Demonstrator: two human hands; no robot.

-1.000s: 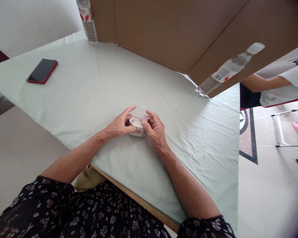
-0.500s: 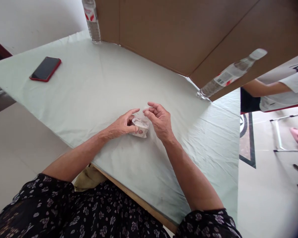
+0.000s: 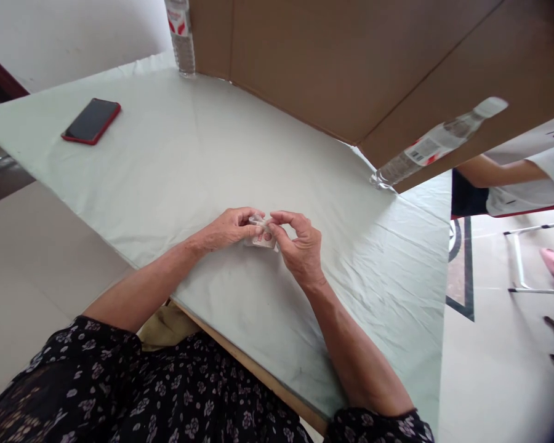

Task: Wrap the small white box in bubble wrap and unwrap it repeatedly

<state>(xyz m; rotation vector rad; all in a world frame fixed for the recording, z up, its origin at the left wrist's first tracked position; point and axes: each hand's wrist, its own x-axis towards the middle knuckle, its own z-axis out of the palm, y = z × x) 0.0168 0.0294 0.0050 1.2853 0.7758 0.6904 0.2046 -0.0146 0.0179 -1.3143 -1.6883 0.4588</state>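
A small whitish packet with reddish print (image 3: pixel 264 239), in what looks like clear plastic wrapping, sits on the cloth-covered table in front of me. My left hand (image 3: pixel 231 227) is closed at its left side, thumb and fingers pinching the loose plastic at the top. From the right, my right hand (image 3: pixel 300 243) pinches the same plastic between thumb and forefinger. The fingertips of both hands nearly meet above the packet. They hide part of its top, and its contents cannot be made out.
A phone in a red case (image 3: pixel 91 121) lies at the far left. Tall brown cardboard panels (image 3: pixel 295 67) stand along the back, with one clear bottle (image 3: pixel 183 43) at their left end and another bottle (image 3: pixel 436 144) at the right. Beyond is a person's arm (image 3: pixel 498 171).
My right hand has come in to the packet and now pinches its plastic. My left thumb and fingers have closed on the top of the wrapping. The view has shifted slightly.
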